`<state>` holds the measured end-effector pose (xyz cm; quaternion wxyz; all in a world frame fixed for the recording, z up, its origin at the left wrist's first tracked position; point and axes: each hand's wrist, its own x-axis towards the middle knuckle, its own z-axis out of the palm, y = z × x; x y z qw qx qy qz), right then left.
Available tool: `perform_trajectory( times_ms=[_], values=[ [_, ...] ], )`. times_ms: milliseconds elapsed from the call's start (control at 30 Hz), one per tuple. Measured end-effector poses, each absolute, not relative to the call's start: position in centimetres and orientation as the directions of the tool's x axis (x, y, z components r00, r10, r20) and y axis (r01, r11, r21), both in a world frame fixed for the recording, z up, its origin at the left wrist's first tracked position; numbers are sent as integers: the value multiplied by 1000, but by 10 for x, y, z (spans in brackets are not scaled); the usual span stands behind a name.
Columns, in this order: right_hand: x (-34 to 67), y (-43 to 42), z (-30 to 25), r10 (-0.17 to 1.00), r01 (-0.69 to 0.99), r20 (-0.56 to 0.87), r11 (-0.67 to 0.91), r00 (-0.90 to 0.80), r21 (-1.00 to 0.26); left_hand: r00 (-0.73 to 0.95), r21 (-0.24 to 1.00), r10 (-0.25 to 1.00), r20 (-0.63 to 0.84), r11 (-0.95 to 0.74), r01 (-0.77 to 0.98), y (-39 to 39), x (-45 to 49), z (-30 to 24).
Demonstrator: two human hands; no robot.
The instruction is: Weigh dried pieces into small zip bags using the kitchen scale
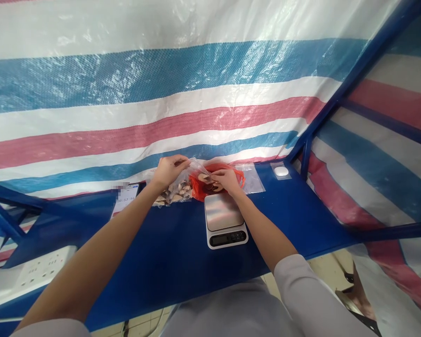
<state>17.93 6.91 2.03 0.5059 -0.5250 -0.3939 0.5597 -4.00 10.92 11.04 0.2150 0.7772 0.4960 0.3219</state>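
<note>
My left hand (171,169) pinches the upper edge of a clear plastic bag (197,165), holding it up over the back of the table. Beside it, my right hand (226,180) has its fingers closed at pale brown dried slices (205,178), by the bag's mouth; the fingertips are partly hidden. Under both hands lies an open red plastic bag (198,189) with more brown slices inside. To its left, filled clear bags (180,191) of similar pieces rest on the table. A white kitchen scale (225,220) with a bare metal plate stands just in front of the red bag.
Flat clear bags (254,180) lie right of the red bag. Farther right is a white rounded object (281,172) on a small clear bag. A phone-like timer display (125,199) and a white power strip (38,274) are on the left. Striped sheeting (161,98) walls the blue table (161,262).
</note>
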Motion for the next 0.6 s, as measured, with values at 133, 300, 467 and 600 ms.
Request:
perform_trajectory(
  times_ms=[133,300,467,600],
  values=[
    [181,68,19,980,-267,-197,-182,30,-946,313,691,914,259,-401,601,106,-46,109],
    [186,68,18,966,-371,-255,-222,43,-902,355,665,922,155,-363,652,105,-57,105],
    [188,69,18,967,-342,-252,-221,49,-914,348,578,924,160,-373,726,110,-63,104],
    [185,69,19,983,-141,-173,-163,66,-977,361,545,917,173,-394,740,111,-62,103]
  ],
)
